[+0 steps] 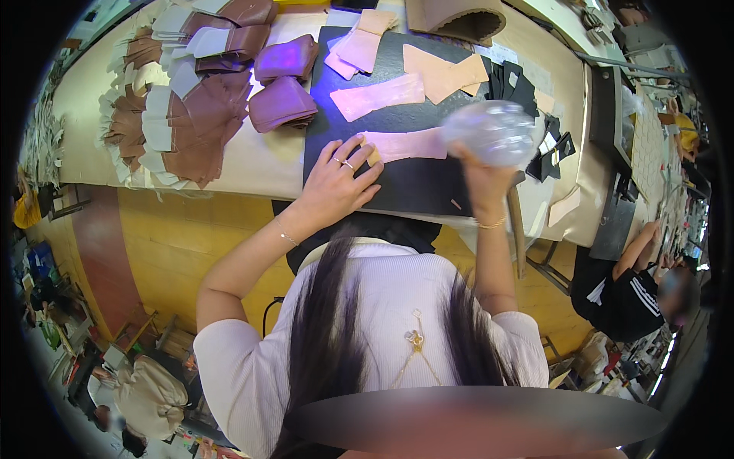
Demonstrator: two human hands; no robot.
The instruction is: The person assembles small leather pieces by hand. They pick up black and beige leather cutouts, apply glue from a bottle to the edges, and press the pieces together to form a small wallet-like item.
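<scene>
My left hand lies with fingers spread at the left end of a pale pinkish, bow-shaped leather piece on a black mat. A small yellowish patch shows by its fingertips; I cannot make out what it is. At the piece's right end, my right hand is closed round a clear plastic bottle, blurred by motion. A similar piece lies just beyond on the mat. Farther off are overlapping tan pieces and a small stack of them.
Fanned brown leather pieces with whitish ends cover the table's left, beside purplish-brown stacks. Small black pieces lie right of the mat. A curved brown roll stands at the back. Another person in black sits at the right.
</scene>
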